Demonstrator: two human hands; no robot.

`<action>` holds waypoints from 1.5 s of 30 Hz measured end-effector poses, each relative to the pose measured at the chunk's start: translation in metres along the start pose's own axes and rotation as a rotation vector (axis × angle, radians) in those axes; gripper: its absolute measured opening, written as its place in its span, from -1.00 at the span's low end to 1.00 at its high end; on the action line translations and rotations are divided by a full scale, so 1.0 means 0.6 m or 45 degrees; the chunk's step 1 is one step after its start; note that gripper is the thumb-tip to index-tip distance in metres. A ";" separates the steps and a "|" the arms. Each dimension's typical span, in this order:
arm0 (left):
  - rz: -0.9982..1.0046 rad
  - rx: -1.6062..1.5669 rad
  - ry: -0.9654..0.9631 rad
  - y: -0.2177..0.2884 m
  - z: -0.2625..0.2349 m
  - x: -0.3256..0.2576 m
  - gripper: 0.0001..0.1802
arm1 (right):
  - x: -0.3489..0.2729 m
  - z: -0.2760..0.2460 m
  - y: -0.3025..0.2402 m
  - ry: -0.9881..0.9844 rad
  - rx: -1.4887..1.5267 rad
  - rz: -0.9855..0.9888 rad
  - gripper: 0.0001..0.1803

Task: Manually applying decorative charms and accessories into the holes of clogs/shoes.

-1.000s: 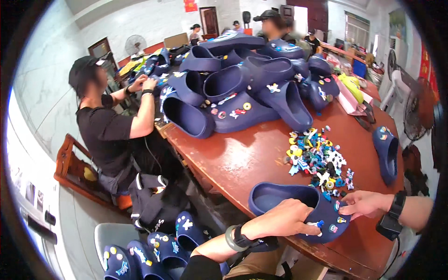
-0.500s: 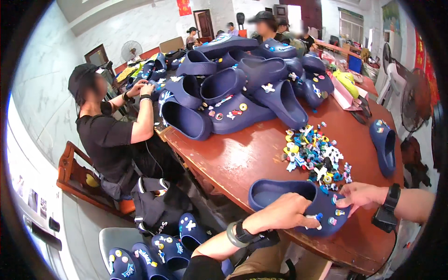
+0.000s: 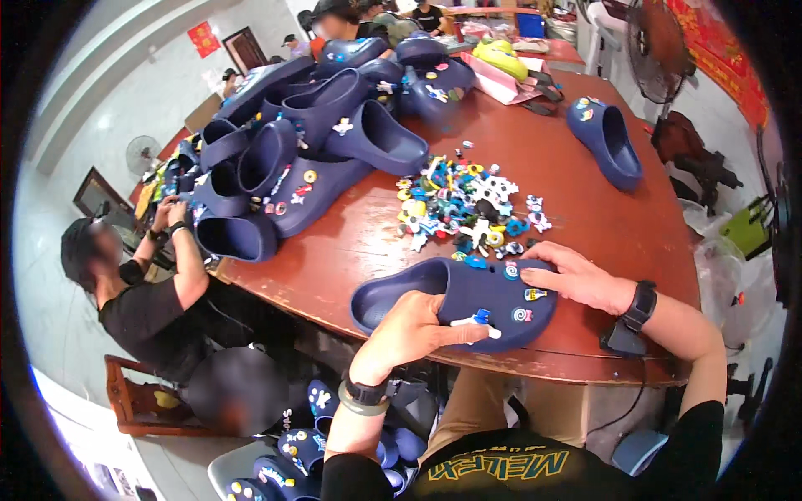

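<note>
A navy blue clog [image 3: 468, 292] lies on the near edge of the table, its toe pointing right. My left hand [image 3: 403, 332] grips it, fingers inside the foot opening and thumb pressed on a white-and-blue shoe charm [image 3: 481, 321] on the upper. Around the toe end, my right hand [image 3: 585, 282] holds the clog, thumb on top beside a swirl charm [image 3: 512, 271]. A bottle-shaped charm [image 3: 535, 294] and another swirl charm [image 3: 522, 315] also sit on the toe. Just beyond the clog is a pile of loose colourful charms [image 3: 468, 204].
Many navy clogs [image 3: 322, 188] are heaped at the table's far left. A single clog [image 3: 606, 142] stands at the right. More clogs [image 3: 276, 476] sit on a chair below left. A co-worker in black [image 3: 146, 301] works at the left edge. A standing fan [image 3: 657, 50] is back right.
The view has shifted, so the table and clogs appear further left and higher. My left fingers have gone into the clog's opening, with the thumb on the charm. My right hand stays at the toe.
</note>
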State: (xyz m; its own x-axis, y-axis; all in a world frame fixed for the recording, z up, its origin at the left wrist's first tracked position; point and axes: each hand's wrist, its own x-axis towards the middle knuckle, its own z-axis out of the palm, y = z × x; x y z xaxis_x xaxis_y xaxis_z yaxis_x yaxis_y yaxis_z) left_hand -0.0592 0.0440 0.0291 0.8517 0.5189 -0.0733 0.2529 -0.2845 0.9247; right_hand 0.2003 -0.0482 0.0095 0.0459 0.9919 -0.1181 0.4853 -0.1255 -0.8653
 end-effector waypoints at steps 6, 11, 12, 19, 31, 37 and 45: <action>-0.024 -0.093 0.028 0.023 0.010 -0.004 -0.69 | 0.005 0.011 0.044 0.134 0.006 -0.256 -0.49; -0.106 -0.116 0.049 0.026 0.004 -0.001 -0.72 | 0.006 0.003 0.027 0.176 -0.066 -0.263 -0.48; -0.151 -0.119 0.066 0.025 0.004 -0.001 -0.73 | 0.005 0.002 0.028 0.163 -0.062 -0.310 -0.51; -0.093 -0.200 0.087 0.020 0.019 -0.017 -0.76 | 0.032 -0.062 0.078 0.513 0.099 -0.212 -0.76; 0.201 0.064 0.146 0.000 0.020 -0.039 -0.72 | 0.056 -0.026 0.083 0.418 -0.612 -0.611 -0.81; 0.202 0.132 0.191 -0.005 0.023 -0.045 -0.74 | 0.054 -0.028 0.088 0.375 -0.489 -0.574 -0.80; 0.364 0.167 0.208 -0.016 0.032 -0.055 -0.70 | 0.054 -0.040 0.086 0.590 -0.260 -0.468 -0.85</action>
State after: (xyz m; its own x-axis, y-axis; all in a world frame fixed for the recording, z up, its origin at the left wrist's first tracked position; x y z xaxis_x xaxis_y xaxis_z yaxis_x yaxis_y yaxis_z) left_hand -0.0809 0.0137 0.0156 0.8148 0.5222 0.2520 0.0805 -0.5323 0.8427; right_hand 0.2478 -0.0219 -0.0275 0.1961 0.8800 0.4325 0.6963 0.1856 -0.6933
